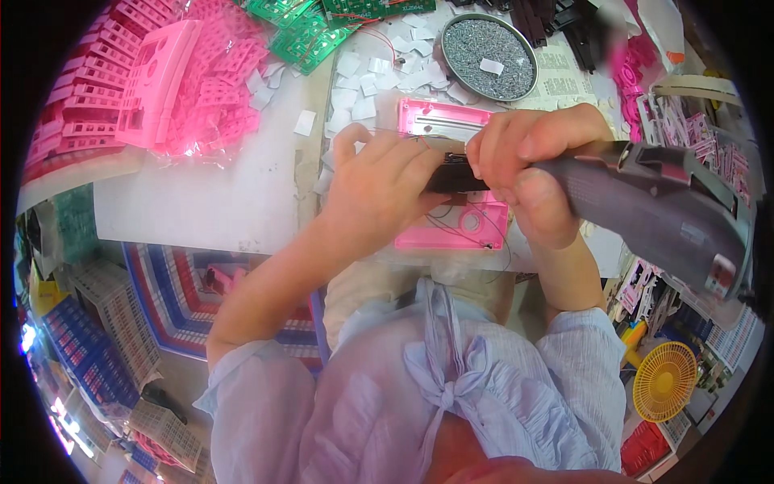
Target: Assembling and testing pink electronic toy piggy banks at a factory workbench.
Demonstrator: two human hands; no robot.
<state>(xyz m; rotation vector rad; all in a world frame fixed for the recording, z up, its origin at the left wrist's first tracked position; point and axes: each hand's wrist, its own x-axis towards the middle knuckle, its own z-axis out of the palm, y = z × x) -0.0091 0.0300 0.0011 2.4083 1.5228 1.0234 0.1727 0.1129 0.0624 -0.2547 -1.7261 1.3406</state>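
Note:
An open pink plastic casing (411,236) lies at the table's front edge, with thin wires and a round opening showing inside it. My left hand (379,173) is over its left side, fingers curled and closed against a small black part (455,175); what they grip is mostly hidden. In my right hand (536,157) is a bulky dark grey power tool (645,206), its body stretching away to the right. The fingers wrap round its narrower end, above the casing and close to the black part. The tool's tip is hidden.
A round dish of small grey metal pieces (516,87) stands beyond my hands, near scattered white paper squares (363,107). Green circuit boards (310,40) and bagged pink parts (214,113) lie far left. Crates (173,323) sit below left; a yellow fan (665,381) is at lower right.

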